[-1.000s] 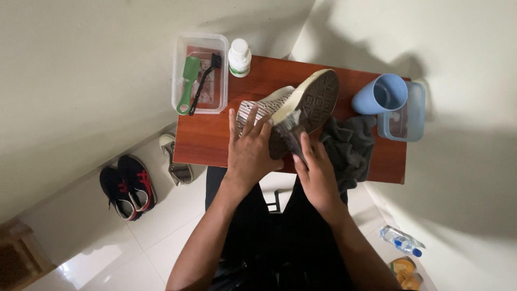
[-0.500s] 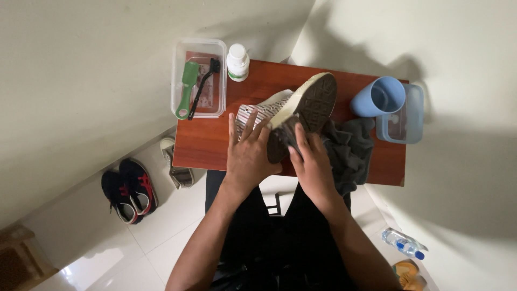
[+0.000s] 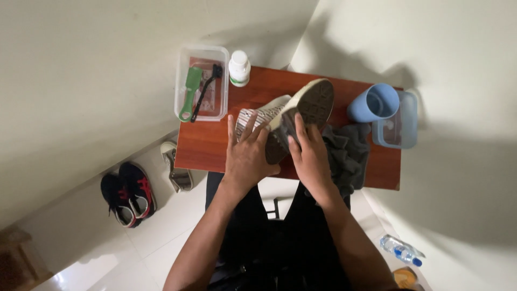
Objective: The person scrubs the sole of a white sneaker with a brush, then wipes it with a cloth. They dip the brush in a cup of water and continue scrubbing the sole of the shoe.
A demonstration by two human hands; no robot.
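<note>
Pale shoe [image 3: 293, 116] tilted sole-up, left hand [image 3: 246, 156] fingers spread on upper — right hand [image 3: 311, 159] pressing sole

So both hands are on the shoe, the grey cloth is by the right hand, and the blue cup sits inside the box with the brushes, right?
Not quite. The head view shows the blue cup at the table's far right, beside a lid; the box with the brushes is far left. The rest holds.

There was only one view, from a camera on the person's head, and it looked almost straight down from well above. The small wooden table [image 3: 215, 148] sat toward twelve o'clock, the forearms came in from six, and floor tiles [image 3: 167, 231] showed at seven o'clock.
</note>
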